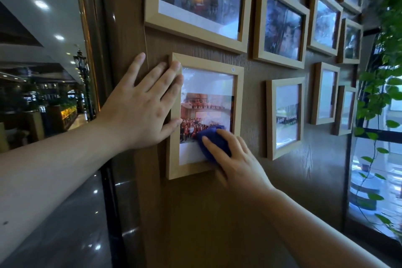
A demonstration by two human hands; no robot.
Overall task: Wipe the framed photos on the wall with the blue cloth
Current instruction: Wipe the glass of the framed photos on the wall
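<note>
A light wooden framed photo [207, 85] of a crowd before a red building hangs low on the brown wood wall. My right hand [237, 159] presses a bunched blue cloth [214, 137] against the lower right of its glass. My left hand [148, 104] lies flat with fingers spread over the frame's left edge and the wall, holding nothing. Part of the cloth is hidden under my right fingers.
Several more light wooden framed photos hang above and to the right, including a large one [198, 4] directly overhead and one [285, 115] to the right. A green trailing plant [382, 93] hangs by the window at far right. A dark glossy panel [43, 72] lies left.
</note>
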